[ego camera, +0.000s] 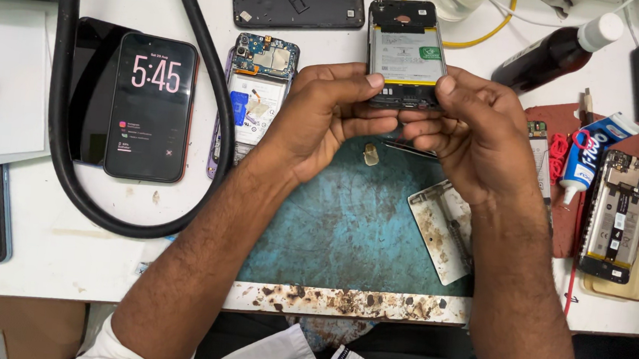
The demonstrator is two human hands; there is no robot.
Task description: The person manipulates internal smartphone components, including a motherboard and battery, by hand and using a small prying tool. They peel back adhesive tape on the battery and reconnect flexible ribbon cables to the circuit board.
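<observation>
Opened phone [407, 54], back cover off, pale battery with yellow strip exposed, held above worn teal mat [346, 226]. Second opened phone [256, 100] just left, lit phone [151, 106] farther left, black hose [63, 146] looping round it. Dark back cover [296, 2] behind. Glue tube [589, 155] right. Left hand [324, 116] and right hand [473, 130] both clamped on phone's lower end, thumbs on top, fingers curled beneath, forearms converging.

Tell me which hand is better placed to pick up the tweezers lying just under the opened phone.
Right, probably. The right hand sits directly over the tweezers, its fingers almost touching them, while the left hand lies further off. Both hands have a grip on the opened phone, so the left would keep holding it.
</observation>
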